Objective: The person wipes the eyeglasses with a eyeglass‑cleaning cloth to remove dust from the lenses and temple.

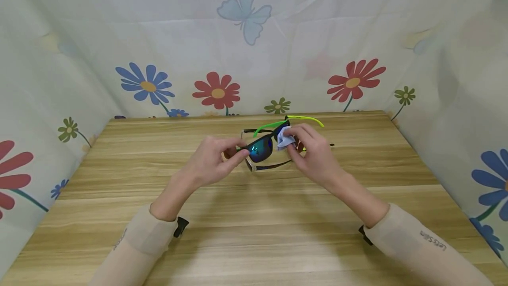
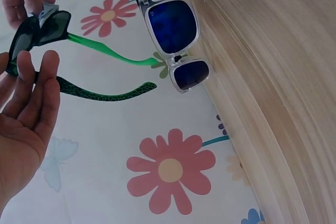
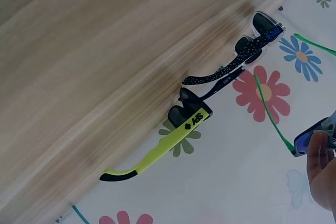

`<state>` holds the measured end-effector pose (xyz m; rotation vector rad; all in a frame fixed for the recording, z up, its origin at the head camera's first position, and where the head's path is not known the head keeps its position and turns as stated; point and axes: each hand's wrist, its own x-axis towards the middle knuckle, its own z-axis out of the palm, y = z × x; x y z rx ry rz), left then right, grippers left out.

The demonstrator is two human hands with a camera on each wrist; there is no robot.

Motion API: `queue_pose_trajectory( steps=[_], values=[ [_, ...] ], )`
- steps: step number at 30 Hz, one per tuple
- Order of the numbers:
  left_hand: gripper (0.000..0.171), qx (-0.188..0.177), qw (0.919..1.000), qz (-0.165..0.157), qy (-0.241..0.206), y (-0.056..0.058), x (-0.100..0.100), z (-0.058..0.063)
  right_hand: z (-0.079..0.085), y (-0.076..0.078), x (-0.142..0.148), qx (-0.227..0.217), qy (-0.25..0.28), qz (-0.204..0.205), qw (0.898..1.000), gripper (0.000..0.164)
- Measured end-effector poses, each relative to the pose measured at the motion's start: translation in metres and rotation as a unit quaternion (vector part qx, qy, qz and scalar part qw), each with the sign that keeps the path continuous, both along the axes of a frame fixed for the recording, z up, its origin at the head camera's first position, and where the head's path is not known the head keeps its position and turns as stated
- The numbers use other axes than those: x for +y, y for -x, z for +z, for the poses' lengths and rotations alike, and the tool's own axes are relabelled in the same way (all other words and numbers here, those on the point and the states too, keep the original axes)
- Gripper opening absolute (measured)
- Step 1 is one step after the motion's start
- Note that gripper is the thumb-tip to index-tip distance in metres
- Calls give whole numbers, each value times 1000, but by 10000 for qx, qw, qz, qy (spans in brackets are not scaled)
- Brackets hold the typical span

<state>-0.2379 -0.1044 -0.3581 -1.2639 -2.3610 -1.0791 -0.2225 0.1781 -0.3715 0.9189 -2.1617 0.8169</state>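
Black-framed sunglasses with blue-green mirrored lenses and green temples hang tilted above the table. My left hand pinches them at one end of the frame, between thumb and fingers. At the other lens, my right hand holds a small crumpled pale cloth against the lens. In the left wrist view, the green temples stick out unfolded, one with a dark scaly pattern. Part of the far lens is hidden by the cloth and fingers.
Under the held pair, clear-framed sunglasses with dark blue lenses and speckled dark temples rest on the wooden table. Beside them lie black sunglasses with yellow temples. A flower-printed curtain encloses the table's back and sides.
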Motion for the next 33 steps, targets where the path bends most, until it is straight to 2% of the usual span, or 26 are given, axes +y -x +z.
queue_pose_trajectory(
  steps=[6, 17, 26, 33],
  values=[
    [7, 47, 10000, 19, 2, 1, -2, -1, 1, 2, 3, -31, -84, -68, 9999, 30],
    [7, 59, 10000, -55, -23, 0, -6, 0, -2, 16, 15, -250, 141, -403, 9988, 24],
    [7, 146, 9998, -132, -50, 0, -7, 1, -2, 16, 12, -417, 174, -127, 9989, 28],
    [9, 196, 9997, -145, 18, 1, -4, 0, 2, 11, 2, -180, 241, 506, 9983, 29]
  ],
)
